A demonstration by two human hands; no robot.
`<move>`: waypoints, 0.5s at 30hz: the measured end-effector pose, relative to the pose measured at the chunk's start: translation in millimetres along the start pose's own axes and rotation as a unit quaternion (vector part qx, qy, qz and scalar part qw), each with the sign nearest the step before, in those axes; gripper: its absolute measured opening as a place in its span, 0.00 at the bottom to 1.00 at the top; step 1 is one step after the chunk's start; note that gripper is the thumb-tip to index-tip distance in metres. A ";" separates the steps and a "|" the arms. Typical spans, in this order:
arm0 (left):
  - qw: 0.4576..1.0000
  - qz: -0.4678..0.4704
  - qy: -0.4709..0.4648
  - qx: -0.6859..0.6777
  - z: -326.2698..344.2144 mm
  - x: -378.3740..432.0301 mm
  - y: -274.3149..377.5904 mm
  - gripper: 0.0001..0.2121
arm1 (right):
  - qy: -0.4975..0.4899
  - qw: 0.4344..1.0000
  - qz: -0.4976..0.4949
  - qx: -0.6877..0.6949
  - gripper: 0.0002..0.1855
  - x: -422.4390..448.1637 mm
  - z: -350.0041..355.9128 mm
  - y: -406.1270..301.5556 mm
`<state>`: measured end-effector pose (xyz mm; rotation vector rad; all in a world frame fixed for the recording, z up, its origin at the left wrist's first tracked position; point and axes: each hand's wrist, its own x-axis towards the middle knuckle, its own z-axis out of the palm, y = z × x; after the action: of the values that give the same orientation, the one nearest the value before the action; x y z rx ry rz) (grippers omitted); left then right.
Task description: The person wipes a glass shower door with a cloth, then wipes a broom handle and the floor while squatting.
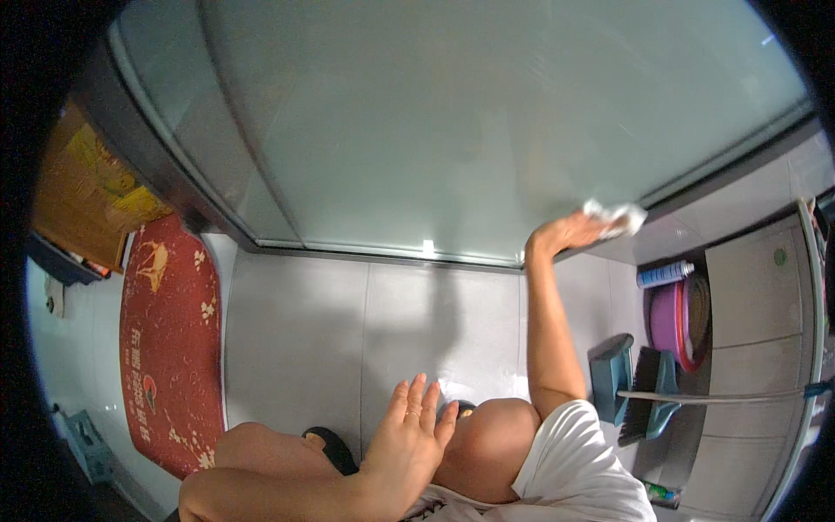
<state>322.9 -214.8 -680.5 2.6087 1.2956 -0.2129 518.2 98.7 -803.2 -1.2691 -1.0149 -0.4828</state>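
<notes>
My right hand is stretched far forward and holds a crumpled white cloth or tissue. The cloth is at the dark lower frame of a frosted glass panel, near the panel's bottom right corner. Nothing is in my left hand, which hangs over my bent knees with its fingers a little apart. A ring sits on one of its fingers. Grey floor tiles lie between my feet and the glass.
To the left lies a red printed mat, with a wooden cabinet beyond it. On the right are a dustpan, a broom, a purple basin and a blue spray can beside a tiled wall.
</notes>
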 end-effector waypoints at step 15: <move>0.998 0.011 -0.034 -0.045 16.3 33.3 -6.9 0.31 | 0.018 0.993 -0.042 0.107 0.27 139.3 -14.3 24.4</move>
<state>336.9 -189.5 -704.6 2.5153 1.2252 -0.2330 612.9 123.0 -700.1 -1.0270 -1.0625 -0.4474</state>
